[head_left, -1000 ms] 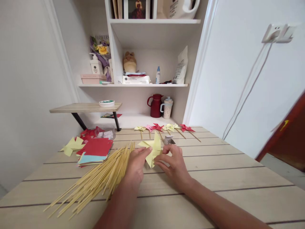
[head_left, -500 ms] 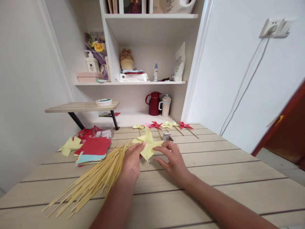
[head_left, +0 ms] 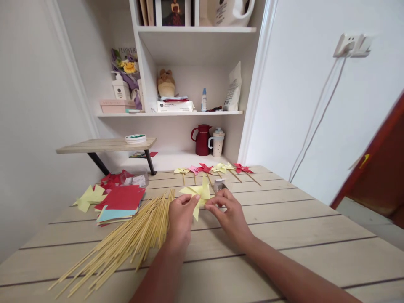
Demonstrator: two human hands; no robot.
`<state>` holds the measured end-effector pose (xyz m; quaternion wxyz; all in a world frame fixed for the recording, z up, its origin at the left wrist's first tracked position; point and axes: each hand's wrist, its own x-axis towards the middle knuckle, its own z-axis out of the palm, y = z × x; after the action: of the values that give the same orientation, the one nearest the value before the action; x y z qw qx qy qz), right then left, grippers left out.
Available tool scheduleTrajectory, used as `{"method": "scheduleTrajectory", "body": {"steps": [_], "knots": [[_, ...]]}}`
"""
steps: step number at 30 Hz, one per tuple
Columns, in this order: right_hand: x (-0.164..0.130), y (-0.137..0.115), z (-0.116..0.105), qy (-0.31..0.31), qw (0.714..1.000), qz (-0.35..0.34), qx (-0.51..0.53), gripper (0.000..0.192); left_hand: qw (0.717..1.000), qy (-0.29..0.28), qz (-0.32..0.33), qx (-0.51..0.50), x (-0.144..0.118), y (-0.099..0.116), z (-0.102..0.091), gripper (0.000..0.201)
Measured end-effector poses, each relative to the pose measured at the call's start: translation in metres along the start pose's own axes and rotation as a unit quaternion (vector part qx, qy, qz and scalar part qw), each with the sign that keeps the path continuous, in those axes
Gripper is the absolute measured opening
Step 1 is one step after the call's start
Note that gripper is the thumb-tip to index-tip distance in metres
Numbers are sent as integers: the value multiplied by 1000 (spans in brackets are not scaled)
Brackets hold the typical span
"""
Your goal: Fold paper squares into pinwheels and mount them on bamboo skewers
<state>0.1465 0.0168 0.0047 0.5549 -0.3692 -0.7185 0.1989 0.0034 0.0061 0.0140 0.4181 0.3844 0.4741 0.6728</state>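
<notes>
1. Two hands of mine work together over the pale wooden plank table: my left hand and my right hand both have hold of one folded yellow paper pinwheel.
2. My left hand has its fingers closed on the left part of the pinwheel, the thumb on top, pinching the paper.
3. My right hand has its thumb and first finger closed on the right part of the pinwheel, near its centre; the other fingers are bent loosely below and hold nothing.
4. This pinwheel is between my two hands, a little above the table, in the middle of the view. Whether its lower tip touches the wood, I cannot tell.
5. Just left of my left hand lies a big loose bundle of thin bamboo sticks, spread like a fan on the table; my left wrist is beside their upper ends.
6. Further left there is a stack of red and light blue paper squares, and beside it some loose yellow paper pieces.
7. Just behind my right hand stands a small silver metal object; it is too small to say what it is.
8. Near the far edge of the table lies a row of finished yellow, pink and red pinwheels on sticks.
</notes>
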Motion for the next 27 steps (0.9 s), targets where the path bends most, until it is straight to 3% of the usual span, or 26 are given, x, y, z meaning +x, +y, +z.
{"method": "scheduleTrajectory", "body": {"steps": [4, 10, 21, 27], "knots": [[-2, 3, 3, -1, 998, 51, 39, 10, 999, 32, 6, 11, 1, -3, 2, 24], [1, 5, 4, 27, 999, 25, 39, 9, 998, 53, -27, -21, -1, -6, 2, 25], [6, 6, 1, 28, 995, 79, 59, 17, 995, 58, 39, 72, -5, -2, 7, 23], [3, 5, 2, 37, 999, 6, 16, 11, 985, 102, 78, 114, 1, -6, 3, 19]]}}
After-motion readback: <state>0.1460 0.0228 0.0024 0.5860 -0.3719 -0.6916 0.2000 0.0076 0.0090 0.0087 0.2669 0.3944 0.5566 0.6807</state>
